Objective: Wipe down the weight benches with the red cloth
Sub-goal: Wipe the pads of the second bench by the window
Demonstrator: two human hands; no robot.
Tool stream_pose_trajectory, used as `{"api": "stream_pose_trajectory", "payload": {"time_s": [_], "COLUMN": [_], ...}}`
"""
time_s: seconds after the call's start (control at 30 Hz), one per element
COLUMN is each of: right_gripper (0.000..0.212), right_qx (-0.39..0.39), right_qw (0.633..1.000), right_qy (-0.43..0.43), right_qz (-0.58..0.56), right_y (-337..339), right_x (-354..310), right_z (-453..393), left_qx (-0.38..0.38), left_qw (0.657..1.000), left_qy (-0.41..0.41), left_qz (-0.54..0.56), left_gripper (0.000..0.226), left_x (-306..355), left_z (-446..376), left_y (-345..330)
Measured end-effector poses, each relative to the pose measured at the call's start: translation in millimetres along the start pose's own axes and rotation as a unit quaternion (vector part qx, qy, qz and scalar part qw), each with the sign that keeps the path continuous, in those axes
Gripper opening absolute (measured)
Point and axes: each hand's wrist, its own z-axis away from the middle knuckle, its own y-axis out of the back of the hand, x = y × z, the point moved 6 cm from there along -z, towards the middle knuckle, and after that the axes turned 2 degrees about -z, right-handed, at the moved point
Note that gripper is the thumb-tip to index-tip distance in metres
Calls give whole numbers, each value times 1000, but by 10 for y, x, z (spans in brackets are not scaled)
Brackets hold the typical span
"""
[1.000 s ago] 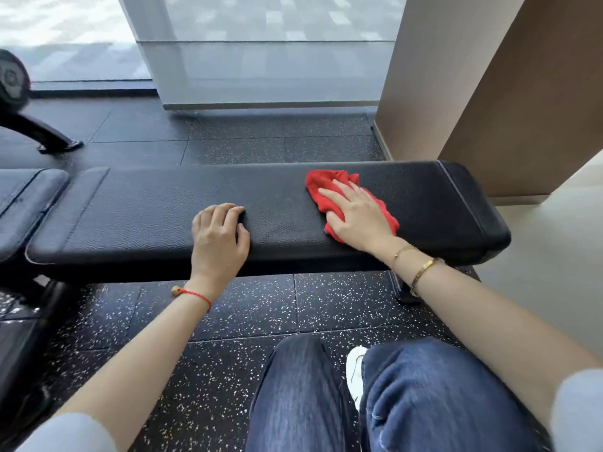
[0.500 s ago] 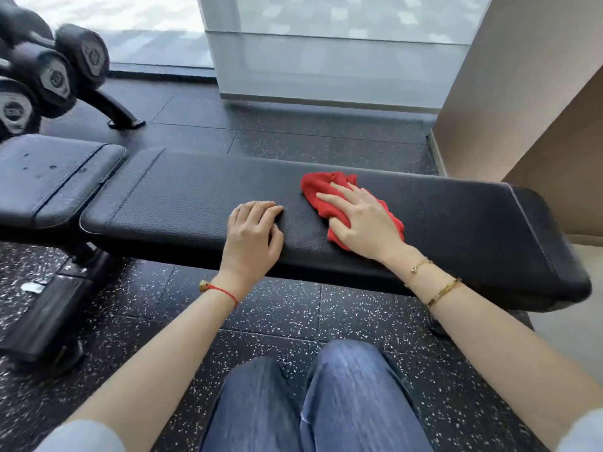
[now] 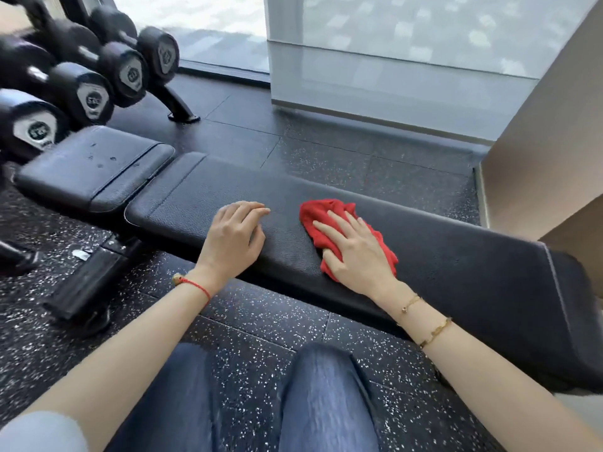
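**Surface finishes observed**

Bench pad (image 3: 440,256): black grained leatherette, matt, with stitched seams. Red cloth (image 3: 329,223): soft, napped textile. Floor (image 3: 326,158): speckled rubber tile, matt. Dumbbells (image 3: 127,73): dull black rubber with metallic end badges.

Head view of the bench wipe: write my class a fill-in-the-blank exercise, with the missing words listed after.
1. The right hand presses a ____ cloth flat on the bench.
2. The left hand rests on the bench, holding ____.
3. Water droplets sit on the small ____ pad at the bench's left end.
4. The dumbbells sit on a rack to the ____.

Missing: red; nothing; black; left
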Motion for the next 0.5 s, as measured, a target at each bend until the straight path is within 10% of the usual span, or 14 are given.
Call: {"api": "stream_pose_trajectory", "payload": {"time_s": [0.2,0.5], "right_gripper": [55,56], "right_qx": [46,32], "right_qw": [992,999], "right_qy": [-110,-24], "right_qz": [28,22], "right_y": [-172,-677], "right_x": [-256,-1340], "right_z": [-630,-824], "left_qx": [-4,-25], "left_qw": [999,1000], "left_qy": [13,0], "left_qz": [-40,-2], "left_gripper": [32,34], "left_x": [-687,-1702], "left_z": [-57,-103], "left_y": [92,88]}}
